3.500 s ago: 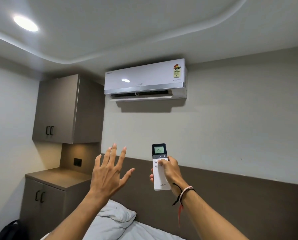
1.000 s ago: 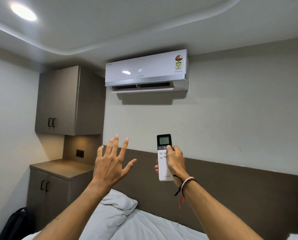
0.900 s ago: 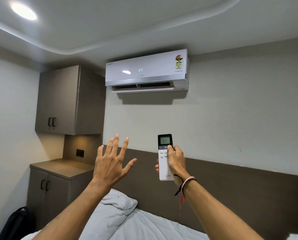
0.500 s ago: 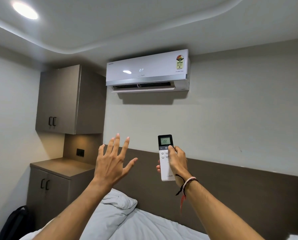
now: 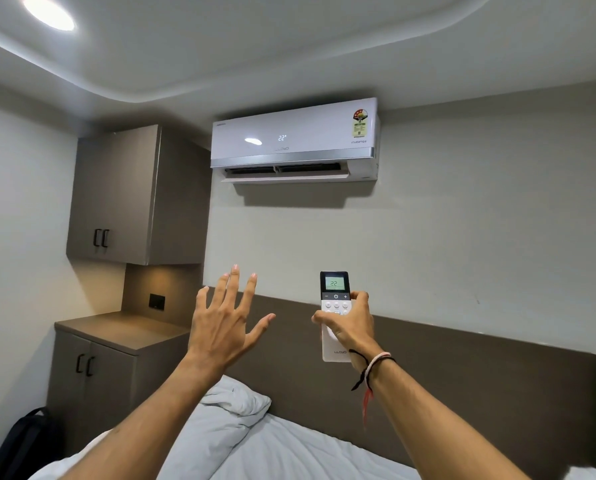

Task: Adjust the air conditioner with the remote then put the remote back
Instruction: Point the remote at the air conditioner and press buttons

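right hand [image 5: 350, 327] gripping a white Lloyd remote [image 5: 335, 315] upright, screen reading 22, pointed up at the wall-mounted split AC [image 5: 294, 140] also showing 22, left hand [image 5: 222, 320] raised beside it, fingers spread and empty, white pillow [image 5: 220, 420] below, brown headboard [image 5: 480, 386] behind

A: What can be read on the air conditioner [image 5: 294, 142] high on the far wall?

B: Its white front panel shows "22°" in lit digits. Below that is a faint brand mark, seemingly "LLOYD". At the panel's right end is "INVERTER", under a coloured rating sticker [image 5: 359, 123] whose print is too small to read.

A: And the remote [image 5: 335, 315]?

B: Its small screen reads "22". Beneath sit minus, power and plus signs. "LLOYD" is printed near its bottom edge.
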Motion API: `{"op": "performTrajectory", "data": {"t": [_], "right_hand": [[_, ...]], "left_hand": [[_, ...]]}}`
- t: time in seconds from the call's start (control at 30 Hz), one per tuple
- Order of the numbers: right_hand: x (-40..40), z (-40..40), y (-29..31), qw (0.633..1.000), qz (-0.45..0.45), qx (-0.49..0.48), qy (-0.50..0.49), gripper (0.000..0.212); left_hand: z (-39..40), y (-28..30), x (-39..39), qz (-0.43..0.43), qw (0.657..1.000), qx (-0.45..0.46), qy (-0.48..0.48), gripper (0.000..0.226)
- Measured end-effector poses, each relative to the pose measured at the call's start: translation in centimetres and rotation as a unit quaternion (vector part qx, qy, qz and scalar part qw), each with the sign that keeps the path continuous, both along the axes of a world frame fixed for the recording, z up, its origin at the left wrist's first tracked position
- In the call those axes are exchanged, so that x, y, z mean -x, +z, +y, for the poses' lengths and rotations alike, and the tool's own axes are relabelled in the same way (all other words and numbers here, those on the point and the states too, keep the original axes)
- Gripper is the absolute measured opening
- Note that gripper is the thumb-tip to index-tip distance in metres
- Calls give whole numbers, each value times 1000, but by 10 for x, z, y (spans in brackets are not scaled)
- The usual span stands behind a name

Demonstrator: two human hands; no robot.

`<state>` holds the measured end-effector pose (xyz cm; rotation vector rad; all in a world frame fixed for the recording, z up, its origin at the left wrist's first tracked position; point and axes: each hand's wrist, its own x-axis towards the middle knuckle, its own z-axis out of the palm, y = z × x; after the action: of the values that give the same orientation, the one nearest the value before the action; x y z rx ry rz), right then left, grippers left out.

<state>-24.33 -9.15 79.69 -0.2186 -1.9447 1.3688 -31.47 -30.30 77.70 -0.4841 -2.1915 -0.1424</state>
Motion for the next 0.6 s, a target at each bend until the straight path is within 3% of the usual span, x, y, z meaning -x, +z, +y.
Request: {"op": "performTrajectory", "data": {"t": [0.6], "right_hand": [[-26, 22, -1, 984, 21, -79, -160, 35]], "left_hand": [[31, 0, -1, 14, 997, -17, -80, 87]]}}
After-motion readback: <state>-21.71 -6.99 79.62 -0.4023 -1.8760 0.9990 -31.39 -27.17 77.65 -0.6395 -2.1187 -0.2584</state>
